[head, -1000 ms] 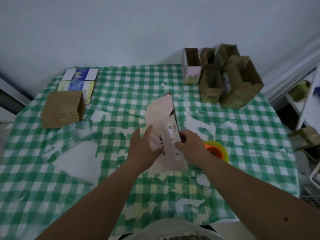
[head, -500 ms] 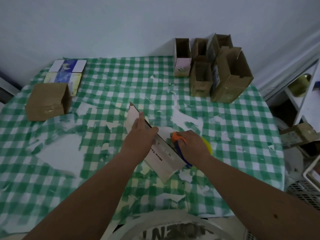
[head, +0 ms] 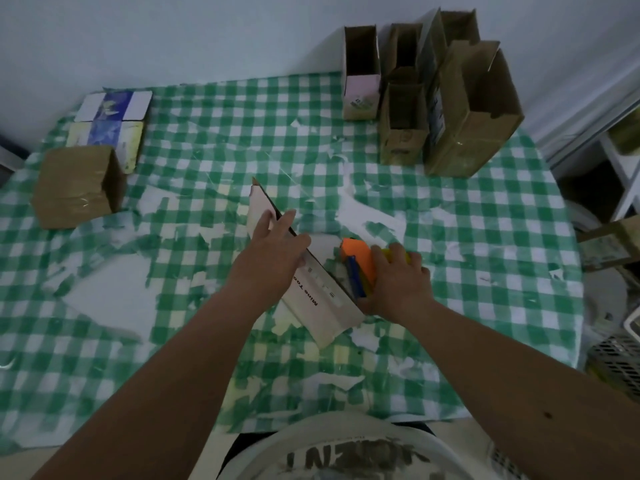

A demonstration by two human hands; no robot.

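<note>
The box [head: 322, 306], held up in both hands a second ago, now rests low on the surface [head: 207, 150], front and centre. The left hand [head: 273, 251] steadies it, fingers straight. The right hand [head: 398, 282] has left the box, and its fingers now clench the tape dispenser [head: 356, 258] just beside it. Taping likely comes next.

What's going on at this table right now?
A person is working on a flattened white carton on a table with a green checked tablecloth. The left hand rests on the carton with fingers straight, steadying it. The right hand grips what looks like an orange tape dispenser right beside the carton. Opened cardboard boxes stand at the far right, and a brown box sits far left.
</note>
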